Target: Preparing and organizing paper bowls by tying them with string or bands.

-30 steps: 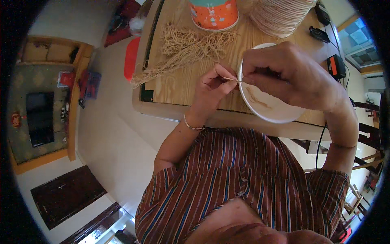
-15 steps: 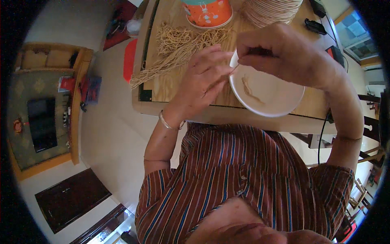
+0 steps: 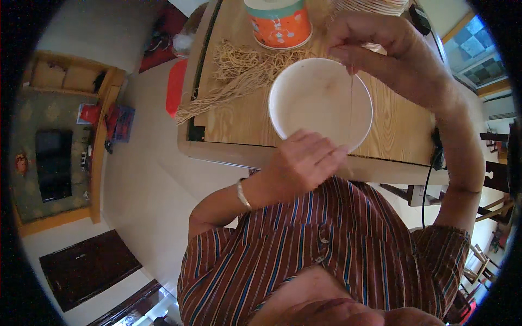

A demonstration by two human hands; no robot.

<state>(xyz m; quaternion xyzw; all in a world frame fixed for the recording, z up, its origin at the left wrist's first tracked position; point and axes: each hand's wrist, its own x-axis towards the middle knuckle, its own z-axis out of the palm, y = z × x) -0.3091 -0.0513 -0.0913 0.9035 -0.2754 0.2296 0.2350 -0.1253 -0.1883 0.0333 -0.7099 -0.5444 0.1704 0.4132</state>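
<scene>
2 hands total: 1 L hand (image 3: 312, 160), 1 R hand (image 3: 375, 43). Btwn them, 1 white bowl (image 3: 285, 103) & 1 thin strand (image 3: 352, 100). On L wrist, 1 bangle (image 3: 243, 195). Up-left of L hand, 1 tan fiber bundle (image 3: 239, 73), its strands too many to ct. Left of R hand, 1 orange/teal tub (image 3: 280, 32). Just past R hand, 1 cord coil (image 3: 372, 5), partly hidden, turns uncountable. Under both hands, 1 table (image 3: 399, 133). Far left of L hand, 1 TV (image 3: 54, 165).
</scene>
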